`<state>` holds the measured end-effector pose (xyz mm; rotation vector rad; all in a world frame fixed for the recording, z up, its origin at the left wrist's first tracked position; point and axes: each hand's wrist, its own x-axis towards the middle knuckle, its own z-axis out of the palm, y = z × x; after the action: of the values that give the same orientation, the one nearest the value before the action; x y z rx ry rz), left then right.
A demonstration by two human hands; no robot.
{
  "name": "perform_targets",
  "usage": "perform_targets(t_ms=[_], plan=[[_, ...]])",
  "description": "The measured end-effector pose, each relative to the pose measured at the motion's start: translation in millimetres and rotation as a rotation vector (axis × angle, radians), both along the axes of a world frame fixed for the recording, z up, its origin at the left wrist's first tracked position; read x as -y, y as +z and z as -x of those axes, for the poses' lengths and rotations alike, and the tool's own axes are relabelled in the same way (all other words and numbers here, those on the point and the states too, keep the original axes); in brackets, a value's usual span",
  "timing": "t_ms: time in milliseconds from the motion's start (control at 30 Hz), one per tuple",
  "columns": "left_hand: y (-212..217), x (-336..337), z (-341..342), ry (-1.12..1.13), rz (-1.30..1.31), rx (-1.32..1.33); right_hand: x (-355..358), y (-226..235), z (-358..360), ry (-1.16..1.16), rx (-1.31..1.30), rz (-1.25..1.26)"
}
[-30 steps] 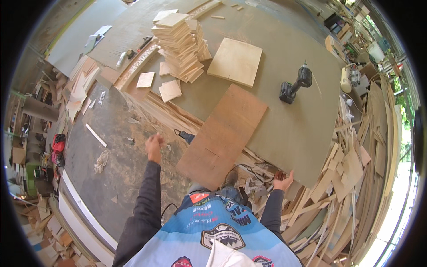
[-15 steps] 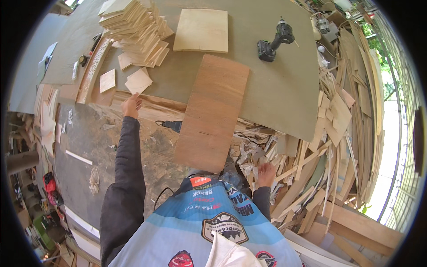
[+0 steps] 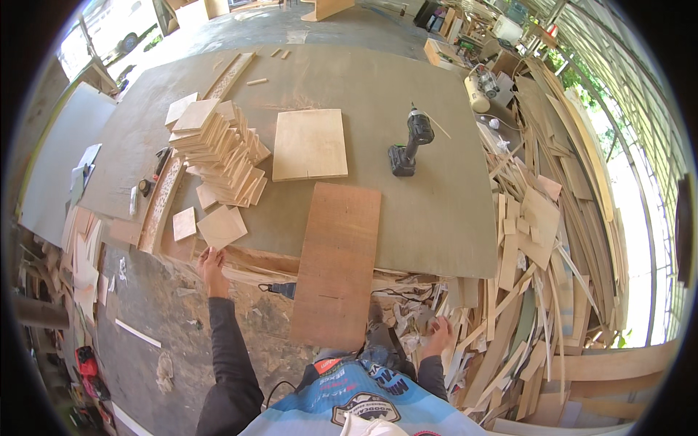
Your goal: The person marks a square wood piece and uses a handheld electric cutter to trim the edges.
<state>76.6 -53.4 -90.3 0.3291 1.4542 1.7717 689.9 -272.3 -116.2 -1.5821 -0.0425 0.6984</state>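
Note:
My left hand (image 3: 213,273) reaches to the near table edge, its fingers closed on the near corner of a thin plywood square (image 3: 223,227). A smaller square (image 3: 185,224) lies flat just left of that piece. Behind them leans a fanned, tilted stack of plywood squares (image 3: 222,156). My right hand (image 3: 437,336) hangs low over the scraps on the right, fingers loosely apart and nothing clearly in them. Between my hands, a long reddish-brown plywood board (image 3: 337,265) extends from the table edge toward my body.
A large pale board (image 3: 310,144) and a cordless drill (image 3: 411,142) lie on the table (image 3: 443,225). A wooden strip (image 3: 161,207) runs along the left side, with a tape measure (image 3: 145,187) beside it. Wood offcuts (image 3: 538,225) pile up on the right.
The view has tilted up, showing more of the far table and floor. My left hand stays at the plywood square, which looks turned slightly. My right hand shows more clearly beside my body.

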Motion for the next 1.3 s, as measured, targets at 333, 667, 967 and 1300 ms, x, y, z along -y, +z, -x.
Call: perform_targets(t_ms=[333, 667, 967, 1300], plan=[[132.6, 137.1, -200.3, 0.125, -0.054, -0.065, -124.5, 129.8, 52.1, 0.967, 0.623, -0.315], [127.7, 231.2, -406.7, 0.142, 0.19, 0.014, -184.6, 184.3, 38.9, 1.944, 0.79, -0.689], [77.4, 252.9, -454.8, 0.037, 0.195, 0.211, -186.2, 155.8, 38.3, 2.356, 1.052, -0.683], [52.3, 235.5, -445.9, -0.045, 0.285, 0.03, -207.4, 124.5, 46.4, 2.417, 1.016, -0.547]])
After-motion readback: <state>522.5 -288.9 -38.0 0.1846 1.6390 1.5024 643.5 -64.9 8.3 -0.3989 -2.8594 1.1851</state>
